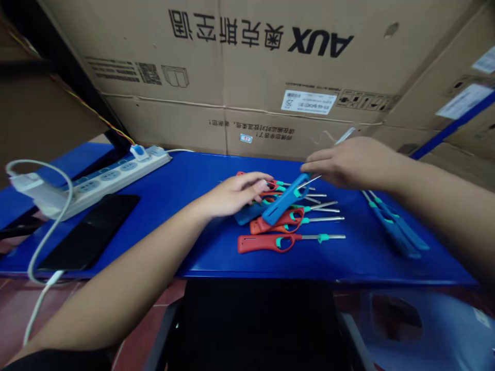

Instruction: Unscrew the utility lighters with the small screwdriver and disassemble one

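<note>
L hand (232, 196) & R hand (348, 162) bare, forearms (127, 268) too; dark sleeve (58, 360) at bottom, well back from L fingers (255, 181).

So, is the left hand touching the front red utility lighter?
Apart. The head view shows blue table surface between the left hand and the front red utility lighter.

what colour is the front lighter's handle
Red handle, clearest in the head view.
</note>
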`<state>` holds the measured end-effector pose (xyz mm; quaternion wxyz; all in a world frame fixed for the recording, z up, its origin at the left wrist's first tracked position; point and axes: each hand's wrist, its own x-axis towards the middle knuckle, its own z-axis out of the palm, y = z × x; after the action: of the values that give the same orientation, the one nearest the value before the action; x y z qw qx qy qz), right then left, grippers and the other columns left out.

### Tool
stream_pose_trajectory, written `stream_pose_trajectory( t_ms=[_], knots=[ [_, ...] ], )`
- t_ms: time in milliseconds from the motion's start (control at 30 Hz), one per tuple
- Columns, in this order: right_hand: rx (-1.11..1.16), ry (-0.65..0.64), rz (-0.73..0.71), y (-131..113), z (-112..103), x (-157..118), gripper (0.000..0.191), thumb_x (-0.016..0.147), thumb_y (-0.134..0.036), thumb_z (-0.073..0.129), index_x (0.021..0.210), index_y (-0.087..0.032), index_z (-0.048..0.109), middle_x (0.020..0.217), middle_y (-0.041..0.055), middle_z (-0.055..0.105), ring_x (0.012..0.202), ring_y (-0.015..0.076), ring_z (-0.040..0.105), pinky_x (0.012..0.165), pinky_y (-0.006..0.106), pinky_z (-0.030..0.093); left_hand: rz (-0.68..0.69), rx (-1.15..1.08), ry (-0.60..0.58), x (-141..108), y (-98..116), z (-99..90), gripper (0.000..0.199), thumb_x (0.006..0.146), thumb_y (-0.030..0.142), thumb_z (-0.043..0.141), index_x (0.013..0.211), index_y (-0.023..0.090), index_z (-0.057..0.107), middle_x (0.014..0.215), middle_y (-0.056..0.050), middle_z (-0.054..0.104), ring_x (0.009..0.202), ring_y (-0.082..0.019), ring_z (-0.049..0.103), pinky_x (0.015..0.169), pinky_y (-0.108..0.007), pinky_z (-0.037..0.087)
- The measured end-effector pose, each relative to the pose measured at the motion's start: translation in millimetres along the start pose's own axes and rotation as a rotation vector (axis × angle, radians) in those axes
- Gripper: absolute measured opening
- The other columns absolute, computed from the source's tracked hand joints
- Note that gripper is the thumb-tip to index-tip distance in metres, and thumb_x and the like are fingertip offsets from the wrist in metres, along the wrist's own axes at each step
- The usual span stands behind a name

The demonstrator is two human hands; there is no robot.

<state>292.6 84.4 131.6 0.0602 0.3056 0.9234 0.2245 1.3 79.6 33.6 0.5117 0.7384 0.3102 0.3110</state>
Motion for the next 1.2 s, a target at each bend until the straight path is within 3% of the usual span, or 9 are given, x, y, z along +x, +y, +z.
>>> stream_pose_trajectory(
  t_ms=[100, 233, 367, 467, 633, 833, 967, 1067, 1200],
  knots=[
    [0.218, -0.029, 0.028, 47.0, 14.0, -44.8, 0.030, 0.087, -0.028, 0.062, 0.115, -0.028, 0.073, 0.112, 0.0034, 0.074, 0.079, 0.0157, 0.067, 0.063, 0.027, 0.040, -0.016, -0.009, 0.205, 4.1, -5.4, -4.7, 0.052, 0.094, 0.059, 0.047, 0.122, 0.019, 0.065, 0.107, -0.011, 0.070, 0.082, -0.016, 0.064, 0.072, -0.028, 0.050],
    [0.437, -0.255, 0.170, 84.8, 44.4, -93.5, 0.021, 0.077, -0.034, 0.073, 0.096, -0.027, 0.081, 0.106, 0.0093, 0.071, 0.080, 0.0155, 0.068, 0.069, 0.029, 0.046, -0.024, 0.071, 0.274, 6.5, -8.8, -8.0, 0.052, 0.094, 0.061, 0.046, 0.115, 0.019, 0.068, 0.101, -0.009, 0.070, 0.081, -0.017, 0.062, 0.071, -0.028, 0.048],
    [0.474, -0.343, 0.193, 73.8, 72.8, -117.7, 0.016, 0.073, -0.020, 0.074, 0.086, -0.026, 0.082, 0.093, 0.0099, 0.072, 0.072, 0.0145, 0.066, 0.064, 0.027, 0.044, 0.027, 0.371, 0.227, 5.9, -7.1, -2.7, 0.048, 0.094, 0.058, 0.046, 0.114, 0.020, 0.068, 0.098, -0.007, 0.072, 0.084, -0.020, 0.062, 0.073, -0.029, 0.045],
    [0.483, -0.356, 0.212, 57.9, 88.9, -124.6, 0.022, 0.075, -0.013, 0.068, 0.084, -0.028, 0.082, 0.105, 0.0109, 0.074, 0.074, 0.0137, 0.067, 0.065, 0.027, 0.044, 0.017, 0.622, 0.100, 5.2, -5.9, 4.5, 0.045, 0.092, 0.058, 0.050, 0.106, 0.020, 0.069, 0.085, -0.005, 0.071, 0.075, -0.020, 0.061, 0.067, -0.030, 0.041],
    [0.449, -0.311, 0.308, 52.5, 97.7, -134.2, 0.046, 0.068, 0.001, 0.057, 0.087, -0.033, 0.082, 0.123, 0.0058, 0.071, 0.078, 0.0137, 0.067, 0.064, 0.029, 0.043, -0.112, 0.699, -0.054, 4.9, -6.7, 15.5, 0.053, 0.078, 0.065, 0.064, 0.105, 0.019, 0.064, 0.081, -0.004, 0.067, 0.066, -0.018, 0.058, 0.057, -0.029, 0.035],
    [0.329, -0.001, 0.544, 54.4, 59.4, -114.9, 0.036, 0.076, -0.016, 0.057, 0.108, -0.014, 0.074, 0.109, 0.0181, 0.067, 0.080, 0.0183, 0.060, 0.072, 0.033, 0.044, -0.204, 0.695, -0.015, 6.8, -6.4, 19.7, 0.051, 0.075, 0.063, 0.066, 0.100, 0.018, 0.064, 0.082, -0.005, 0.067, 0.068, -0.019, 0.058, 0.058, -0.029, 0.036],
    [0.402, 0.456, 0.870, 23.3, 39.5, -58.6, 0.039, 0.073, -0.018, 0.059, 0.112, -0.014, 0.056, 0.082, 0.0067, 0.063, 0.058, 0.0120, 0.046, 0.057, 0.030, 0.039, -0.243, 0.608, -0.022, 4.9, -5.4, 19.5, 0.043, 0.073, 0.060, 0.069, 0.087, 0.019, 0.064, 0.074, -0.001, 0.062, 0.065, -0.017, 0.054, 0.058, -0.028, 0.035],
    [0.553, 0.698, 0.772, -10.4, 44.5, -12.6, 0.039, 0.071, -0.013, 0.052, 0.109, -0.018, 0.047, 0.092, 0.0064, 0.060, 0.064, 0.0138, 0.048, 0.061, 0.029, 0.043, -0.202, 0.548, 0.017, 2.1, -6.2, 18.8, 0.039, 0.069, 0.054, 0.074, 0.080, 0.020, 0.059, 0.072, 0.001, 0.059, 0.064, -0.016, 0.050, 0.058, -0.027, 0.035],
    [0.622, 0.767, 0.611, -45.7, 53.6, 19.7, 0.022, 0.082, -0.015, 0.047, 0.104, -0.021, 0.047, 0.101, 0.0087, 0.059, 0.080, 0.0180, 0.057, 0.074, 0.034, 0.051, -0.164, 0.383, 0.044, 0.5, -8.7, 16.2, 0.034, 0.071, 0.045, 0.076, 0.085, 0.021, 0.056, 0.072, 0.003, 0.058, 0.062, -0.014, 0.049, 0.058, -0.026, 0.036]
  ],
)
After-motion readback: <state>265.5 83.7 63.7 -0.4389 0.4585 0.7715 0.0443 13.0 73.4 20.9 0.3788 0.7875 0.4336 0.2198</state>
